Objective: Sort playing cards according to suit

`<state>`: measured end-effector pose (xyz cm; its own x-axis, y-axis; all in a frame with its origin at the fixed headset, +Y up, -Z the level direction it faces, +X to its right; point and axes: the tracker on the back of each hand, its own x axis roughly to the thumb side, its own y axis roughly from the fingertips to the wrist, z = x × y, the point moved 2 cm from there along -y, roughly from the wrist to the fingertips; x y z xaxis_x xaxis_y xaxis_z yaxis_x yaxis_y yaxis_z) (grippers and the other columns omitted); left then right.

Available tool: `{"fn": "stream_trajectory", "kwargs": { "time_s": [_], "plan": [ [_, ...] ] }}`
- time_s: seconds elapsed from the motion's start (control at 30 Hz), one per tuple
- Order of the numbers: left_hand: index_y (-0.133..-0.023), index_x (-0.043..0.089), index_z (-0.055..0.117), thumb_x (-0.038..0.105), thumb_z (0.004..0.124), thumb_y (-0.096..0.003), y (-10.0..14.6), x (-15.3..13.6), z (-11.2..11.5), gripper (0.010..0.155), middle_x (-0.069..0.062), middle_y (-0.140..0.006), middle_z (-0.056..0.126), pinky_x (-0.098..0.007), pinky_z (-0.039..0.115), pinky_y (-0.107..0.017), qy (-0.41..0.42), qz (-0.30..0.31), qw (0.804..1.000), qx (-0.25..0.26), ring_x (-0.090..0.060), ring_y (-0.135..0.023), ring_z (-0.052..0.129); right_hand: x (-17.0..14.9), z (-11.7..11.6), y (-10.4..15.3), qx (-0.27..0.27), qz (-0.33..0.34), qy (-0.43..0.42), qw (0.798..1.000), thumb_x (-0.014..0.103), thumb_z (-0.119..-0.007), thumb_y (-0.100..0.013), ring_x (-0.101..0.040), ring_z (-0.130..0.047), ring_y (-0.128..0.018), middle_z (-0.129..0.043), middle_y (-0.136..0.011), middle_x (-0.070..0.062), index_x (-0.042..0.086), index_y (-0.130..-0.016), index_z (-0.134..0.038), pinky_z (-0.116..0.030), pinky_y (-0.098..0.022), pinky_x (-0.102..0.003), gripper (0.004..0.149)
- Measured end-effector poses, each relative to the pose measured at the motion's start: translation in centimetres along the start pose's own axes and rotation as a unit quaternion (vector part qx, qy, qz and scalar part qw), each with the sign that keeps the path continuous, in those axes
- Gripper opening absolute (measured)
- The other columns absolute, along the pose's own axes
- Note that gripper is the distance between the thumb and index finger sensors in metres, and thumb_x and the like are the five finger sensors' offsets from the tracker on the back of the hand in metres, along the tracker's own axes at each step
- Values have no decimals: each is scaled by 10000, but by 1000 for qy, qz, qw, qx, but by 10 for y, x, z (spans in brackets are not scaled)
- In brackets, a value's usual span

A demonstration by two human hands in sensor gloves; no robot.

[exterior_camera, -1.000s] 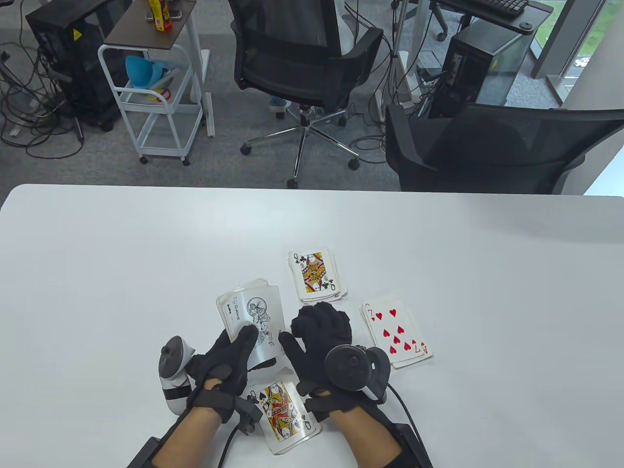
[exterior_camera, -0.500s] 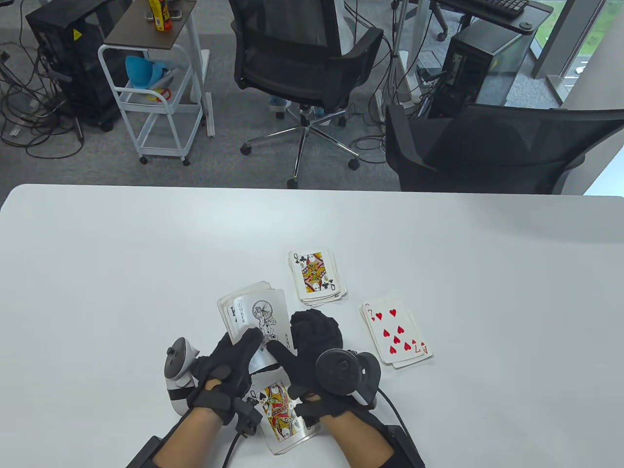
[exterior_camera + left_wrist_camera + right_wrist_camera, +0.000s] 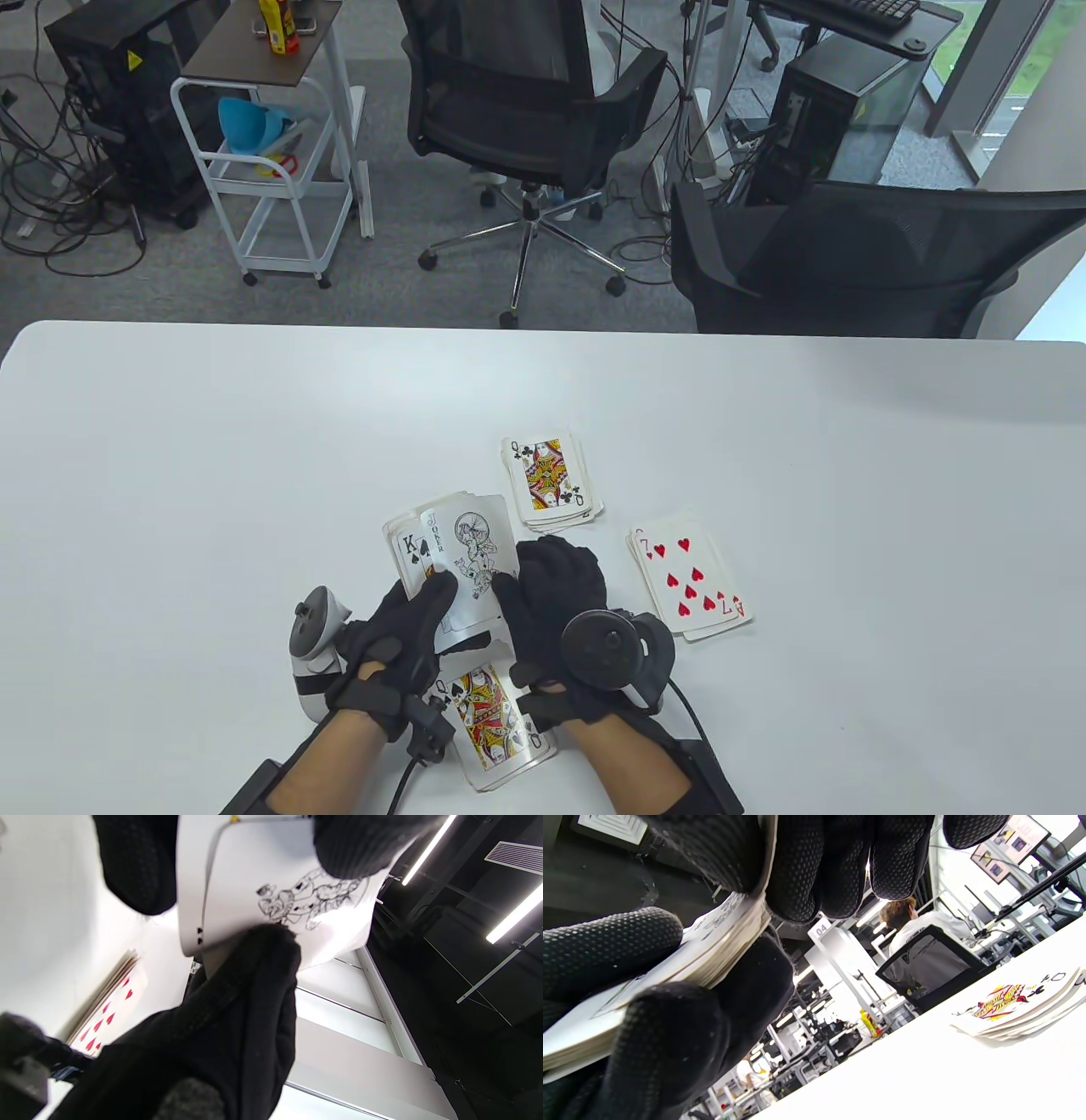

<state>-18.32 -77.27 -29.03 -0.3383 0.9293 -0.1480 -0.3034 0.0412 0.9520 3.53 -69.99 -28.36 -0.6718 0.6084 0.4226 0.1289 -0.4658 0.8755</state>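
My left hand [image 3: 424, 598] grips the deck [image 3: 405, 552] face up just above the table, thumb on top. The joker [image 3: 473, 552] lies on top, slid right so that a king of spades shows beneath it. My right hand [image 3: 519, 586] pinches the joker's right edge, thumb on its face. The joker [image 3: 275, 878] fills the left wrist view; the deck's edge [image 3: 712, 950] shows in the right wrist view. Three face-up piles lie on the table: a clubs pile with a queen on top [image 3: 547, 480], a hearts pile topped by a seven [image 3: 691, 581], a spades pile topped by a queen [image 3: 492, 722].
The white table [image 3: 212, 467] stretches wide on all sides of the piles. Beyond its far edge stand two black office chairs [image 3: 526, 102], a white trolley [image 3: 271, 170] and computer towers on the floor.
The joker has slid to the right off the deck, uncovering the king of spades. My right hand came in from the right and took hold of the joker's edge.
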Motion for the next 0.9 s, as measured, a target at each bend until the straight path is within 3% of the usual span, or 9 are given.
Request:
{"fn": "stream_trajectory", "kwargs": {
  "time_s": [0.13,0.4,0.63,0.8,0.9],
  "plan": [
    [-1052,273,622,511,775,-578,0,-1,-1,552,0,-1020,797,-417,898,-552,-8,0,1000,2,-302,-870,904,-3,4,0,-7,-9,4,1000,392,-861,-528,-500,-624,-958,-687,-1007,-202,75,-885,-748,-456,-667,-725,490],
    [-1049,272,627,507,771,-581,1,3,-6,543,1,-1014,804,-413,902,-549,-7,7,1000,18,-301,-862,911,-14,17,-6,-15,-30,13,999,346,-809,-553,-503,-634,-955,-753,-975,-187,89,-834,-840,-448,-668,-730,382],
    [-1044,267,634,507,770,-580,4,15,-14,540,1,-1003,817,-408,904,-546,4,35,998,45,-295,-849,925,-52,52,-15,-47,-108,33,992,339,-807,-557,-516,-595,-967,-735,-989,-201,81,-818,-879,-419,-667,-739,374],
    [-1043,268,634,506,769,-580,4,17,-16,538,1,-1003,816,-407,905,-546,10,39,998,49,-293,-849,925,-73,48,-19,85,-186,94,974,321,-843,-565,-562,-428,-1006,-611,-1058,-254,63,-838,-856,-337,-665,-756,376],
    [-1043,266,634,507,768,-580,4,16,-16,540,3,-1003,816,-408,904,-545,7,37,998,49,-296,-848,925,-76,31,-17,199,-231,152,940,313,-849,-577,-568,-339,-1018,-538,-1085,-278,50,-850,-849,-281,-666,-761,379]
  ]
}}
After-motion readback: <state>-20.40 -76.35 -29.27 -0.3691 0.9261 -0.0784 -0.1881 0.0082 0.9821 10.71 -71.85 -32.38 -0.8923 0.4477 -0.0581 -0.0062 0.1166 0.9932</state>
